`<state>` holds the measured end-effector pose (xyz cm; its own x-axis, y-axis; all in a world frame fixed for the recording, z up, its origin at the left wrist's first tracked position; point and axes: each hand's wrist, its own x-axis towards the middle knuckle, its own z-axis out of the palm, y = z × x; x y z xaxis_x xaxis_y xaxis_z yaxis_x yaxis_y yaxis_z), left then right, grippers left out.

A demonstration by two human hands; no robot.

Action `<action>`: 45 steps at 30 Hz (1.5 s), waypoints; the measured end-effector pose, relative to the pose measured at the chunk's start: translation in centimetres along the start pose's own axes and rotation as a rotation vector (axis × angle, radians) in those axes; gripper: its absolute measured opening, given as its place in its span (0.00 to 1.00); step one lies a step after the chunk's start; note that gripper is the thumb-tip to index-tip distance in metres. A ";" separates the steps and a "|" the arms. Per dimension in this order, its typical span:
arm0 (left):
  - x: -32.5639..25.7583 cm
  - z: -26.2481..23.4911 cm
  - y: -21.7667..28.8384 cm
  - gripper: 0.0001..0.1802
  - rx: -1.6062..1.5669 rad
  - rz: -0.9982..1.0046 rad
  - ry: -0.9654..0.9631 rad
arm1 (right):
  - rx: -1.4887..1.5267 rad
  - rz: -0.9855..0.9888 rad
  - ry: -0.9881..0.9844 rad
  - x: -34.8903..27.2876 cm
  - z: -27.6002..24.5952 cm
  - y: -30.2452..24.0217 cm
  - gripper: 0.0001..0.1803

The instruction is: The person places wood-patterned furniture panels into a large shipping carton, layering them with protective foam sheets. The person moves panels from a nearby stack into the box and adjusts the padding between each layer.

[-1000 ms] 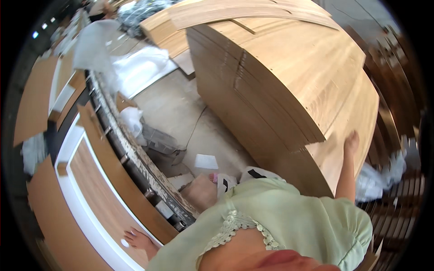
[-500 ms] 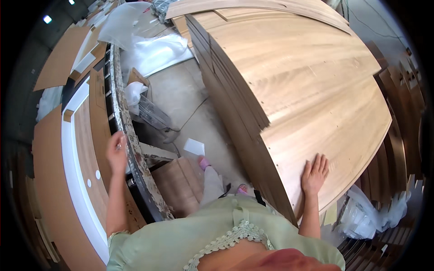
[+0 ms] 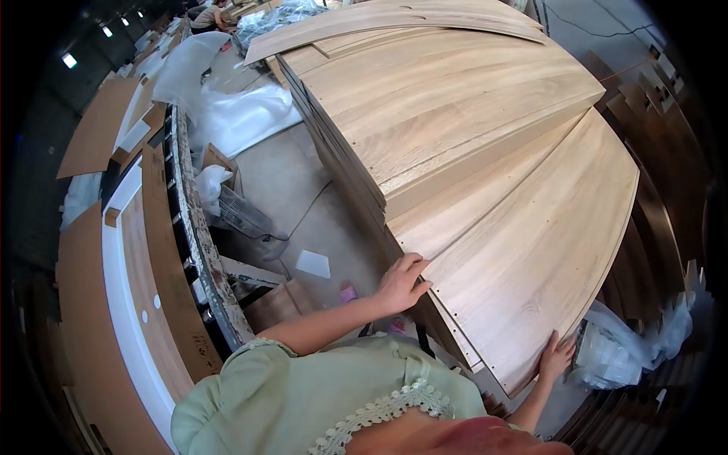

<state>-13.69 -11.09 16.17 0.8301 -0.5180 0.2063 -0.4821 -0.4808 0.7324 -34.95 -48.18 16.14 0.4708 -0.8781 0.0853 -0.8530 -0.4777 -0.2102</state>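
A light wood-grain panel lies on top of the near stack of boards, turned at an angle so a strip of the board beneath shows. My left hand holds the panel's left edge, fingers bent over it and thumb at its side. At the near right edge, my right hand grips the same panel, fingertips on top; its thumb is hard to make out. Beyond it rises a higher stack of similar panels, with a narrow long board lying across its far end.
To my left runs a worn metal-edged conveyor frame beside an open cardboard carton with white foam edging. Clear plastic wrap hangs at the right, near dark stacked boards. Another person works far off.
My left hand has crossed from the conveyor side to the panel's left edge. My right hand has slid from the panel's face to its right edge. The panel has turned and shifted toward me.
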 end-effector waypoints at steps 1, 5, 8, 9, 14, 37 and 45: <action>0.1 0.2 0.4 0.25 0.029 -0.002 0.011 | 0.253 0.086 -0.118 0.6 -0.3 1.8 0.35; 0.5 0.8 0.9 0.24 0.063 -0.054 0.033 | 1.248 0.321 -0.576 0.8 1.5 4.6 0.38; 1.0 0.5 0.8 0.23 -0.018 -0.192 -0.035 | 1.301 0.280 -0.461 0.8 2.9 4.6 0.33; 1.1 0.4 0.6 0.23 -0.057 -0.248 -0.071 | 1.309 0.268 -0.432 0.6 3.4 4.6 0.32; 1.4 -0.7 0.0 0.21 -0.494 -0.391 -0.097 | 1.251 0.183 -0.296 0.1 2.2 5.8 0.27; 15.8 -28.3 9.1 0.39 0.703 -0.253 0.062 | 2.270 -0.396 -1.285 -13.4 -14.8 -14.9 0.24; 8.4 -32.9 7.8 0.40 0.808 -0.292 0.117 | 2.285 -0.028 -0.254 6.2 -0.6 -14.4 0.28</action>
<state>-1.25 4.04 44.99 0.9537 -0.2410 0.1801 -0.2600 -0.9614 0.0899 -19.84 -46.74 20.24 0.6386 -0.7669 0.0630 0.6363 0.4803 -0.6036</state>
